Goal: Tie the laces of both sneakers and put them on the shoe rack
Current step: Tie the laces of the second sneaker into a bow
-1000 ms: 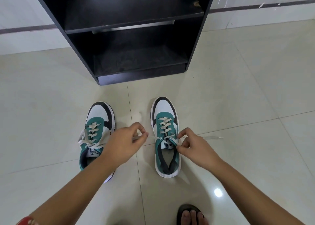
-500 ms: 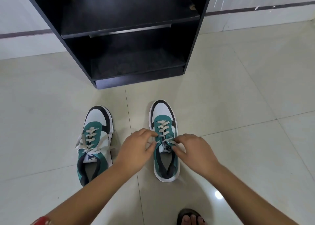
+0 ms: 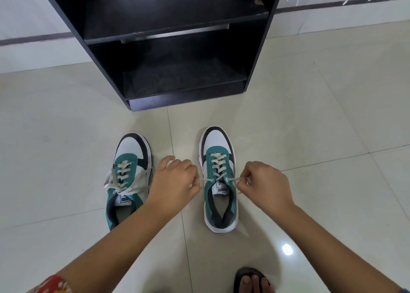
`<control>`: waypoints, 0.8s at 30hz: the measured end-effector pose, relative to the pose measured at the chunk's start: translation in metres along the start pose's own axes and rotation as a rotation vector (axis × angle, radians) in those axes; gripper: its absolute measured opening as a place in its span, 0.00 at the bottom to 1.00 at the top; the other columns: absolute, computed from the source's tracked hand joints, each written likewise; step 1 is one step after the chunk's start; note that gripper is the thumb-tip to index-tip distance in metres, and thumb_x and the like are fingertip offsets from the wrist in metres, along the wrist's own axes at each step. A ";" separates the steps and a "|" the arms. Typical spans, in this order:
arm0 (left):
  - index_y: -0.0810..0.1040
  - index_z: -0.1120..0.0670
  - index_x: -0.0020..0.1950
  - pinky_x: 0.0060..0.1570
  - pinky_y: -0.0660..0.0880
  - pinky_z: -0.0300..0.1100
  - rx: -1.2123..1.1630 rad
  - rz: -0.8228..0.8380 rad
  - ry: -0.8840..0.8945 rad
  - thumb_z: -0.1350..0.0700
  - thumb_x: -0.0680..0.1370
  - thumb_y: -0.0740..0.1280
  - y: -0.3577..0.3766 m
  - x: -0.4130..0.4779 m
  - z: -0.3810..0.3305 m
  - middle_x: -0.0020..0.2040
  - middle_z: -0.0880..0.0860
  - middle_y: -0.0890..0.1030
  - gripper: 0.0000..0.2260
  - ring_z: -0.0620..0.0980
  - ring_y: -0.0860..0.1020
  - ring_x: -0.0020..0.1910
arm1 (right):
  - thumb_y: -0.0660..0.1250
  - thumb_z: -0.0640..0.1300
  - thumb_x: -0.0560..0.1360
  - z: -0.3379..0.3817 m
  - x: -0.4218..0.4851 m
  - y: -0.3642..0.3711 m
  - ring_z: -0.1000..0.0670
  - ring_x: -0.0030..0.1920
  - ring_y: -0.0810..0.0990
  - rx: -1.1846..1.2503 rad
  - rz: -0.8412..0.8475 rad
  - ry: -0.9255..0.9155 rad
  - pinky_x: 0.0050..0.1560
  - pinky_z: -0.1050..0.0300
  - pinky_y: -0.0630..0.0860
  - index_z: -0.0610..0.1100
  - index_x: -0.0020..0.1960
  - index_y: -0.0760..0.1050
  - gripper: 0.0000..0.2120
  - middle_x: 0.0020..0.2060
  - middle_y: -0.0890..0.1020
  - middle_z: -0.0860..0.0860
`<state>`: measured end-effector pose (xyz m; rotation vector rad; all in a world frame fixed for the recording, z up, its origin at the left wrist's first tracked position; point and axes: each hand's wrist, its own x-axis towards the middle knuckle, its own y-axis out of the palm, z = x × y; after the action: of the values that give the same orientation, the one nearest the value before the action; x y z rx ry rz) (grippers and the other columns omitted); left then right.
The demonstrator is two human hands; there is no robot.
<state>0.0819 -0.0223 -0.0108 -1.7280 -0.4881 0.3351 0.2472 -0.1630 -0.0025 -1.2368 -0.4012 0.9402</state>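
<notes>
- Right hand (image 3: pixel 265 185): its fingers (image 3: pixel 243 183) are pinched shut on one lace end (image 3: pixel 234 179), just right of the right sneaker (image 3: pixel 219 179), level with the top eyelet.
- Left hand (image 3: pixel 175 180): fingers curled closed on the other lace end (image 3: pixel 202 180), just left of the same sneaker; the grip itself lies behind the knuckles, so only a short strip of lace shows.
- The two lace ends run outward from the sneaker's top eyelets, one to each hand, and look taut. Whether a knot has formed where they cross on the tongue is hard to make out.
- The right sneaker stands flat on the floor (image 3: pixel 310 137), toe towards the rack (image 3: pixel 177 37), between the two hands.
- The left sneaker (image 3: pixel 127 177) stands well left of the right sneaker, beyond the left hand, toe the same way. Its laces (image 3: pixel 124 185) lie loose, spilling over both sides. The left forearm covers its heel on the inner side.
- The rack stands beyond both toes, apart from them; its top is cut off by the frame edge.
- A sandalled foot (image 3: pixel 251 280) shows behind the right sneaker's heel, cut off at the bottom edge.
</notes>
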 end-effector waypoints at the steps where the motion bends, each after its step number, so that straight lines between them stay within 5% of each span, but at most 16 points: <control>1: 0.78 0.52 0.30 0.52 0.75 0.48 0.008 0.012 -0.031 0.58 0.66 0.69 0.000 0.000 0.004 0.28 0.47 0.77 0.05 0.50 0.76 0.28 | 0.63 0.49 0.69 -0.002 0.000 -0.001 0.50 0.37 0.75 0.007 0.009 0.026 0.29 0.59 0.63 0.49 0.39 0.75 0.05 0.36 0.77 0.54; 6: 0.77 0.53 0.30 0.47 0.74 0.47 0.024 0.123 -0.108 0.59 0.65 0.69 0.008 -0.007 0.010 0.28 0.48 0.77 0.05 0.50 0.74 0.26 | 0.64 0.48 0.69 -0.008 -0.003 0.003 0.49 0.36 0.73 0.028 0.067 0.099 0.32 0.58 0.63 0.49 0.37 0.72 0.04 0.36 0.77 0.54; 17: 0.78 0.53 0.33 0.33 0.71 0.40 -0.004 0.092 -0.133 0.56 0.68 0.72 0.022 -0.013 0.021 0.31 0.48 0.78 0.04 0.49 0.75 0.26 | 0.62 0.45 0.70 -0.014 -0.006 0.017 0.48 0.36 0.75 -0.010 0.042 0.066 0.31 0.59 0.65 0.46 0.39 0.74 0.04 0.37 0.79 0.53; 20: 0.79 0.50 0.47 0.30 0.70 0.38 -0.141 0.094 -0.224 0.49 0.76 0.66 0.019 -0.017 0.016 0.39 0.46 0.81 0.07 0.48 0.79 0.34 | 0.63 0.46 0.73 -0.016 -0.010 0.023 0.45 0.43 0.78 -0.057 -0.032 -0.051 0.37 0.55 0.71 0.46 0.47 0.76 0.06 0.42 0.80 0.50; 24: 0.77 0.50 0.43 0.37 0.78 0.44 -0.367 0.153 -0.428 0.41 0.78 0.55 0.019 -0.023 0.003 0.38 0.45 0.83 0.17 0.45 0.79 0.33 | 0.62 0.54 0.76 -0.012 -0.019 0.016 0.46 0.37 0.76 -0.058 -0.117 -0.031 0.30 0.57 0.67 0.48 0.41 0.74 0.11 0.36 0.78 0.51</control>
<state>0.0633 -0.0345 -0.0305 -2.0624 -0.7645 0.7728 0.2386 -0.1849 -0.0173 -1.2390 -0.5235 0.8534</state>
